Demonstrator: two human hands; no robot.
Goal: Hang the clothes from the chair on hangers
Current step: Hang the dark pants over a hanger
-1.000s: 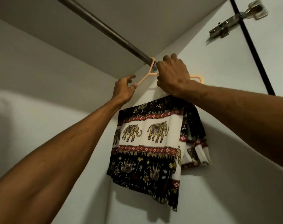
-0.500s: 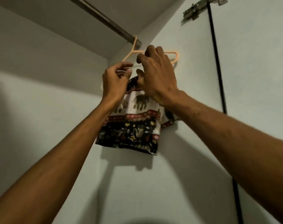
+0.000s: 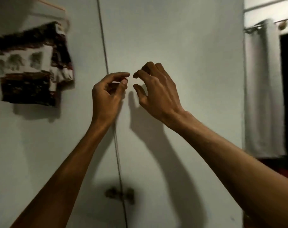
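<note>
Pale wardrobe doors point(image 3: 181, 38) fill the view, split by a dark seam point(image 3: 102, 38) that runs top to bottom. Well left of that seam, high up, the patterned garment point(image 3: 29, 66) hangs folded from a peach hanger point(image 3: 62, 8), touched by neither hand. The left hand point(image 3: 107, 94) is raised right at the seam, fingers loosely curled, thumb and forefinger nearly meeting with nothing between them. The right hand point(image 3: 156, 94) is just right of the seam, fingers bent and spread, also empty.

This piece looks done, so the step in hand is probably fetching the next one from the chair. It would go best to take a single piece, find its waistband or shoulders, and settle it evenly on a hanger while low, before reaching up.

Blur smears the garment's pattern, and the hanger's hook and the rail are cut off at the top. The chair, the remaining clothes and any spare hangers are out of view. Low on the seam, dark handles point(image 3: 119, 194) are only a smudge; far right of it hangs a curtain point(image 3: 261, 96).
</note>
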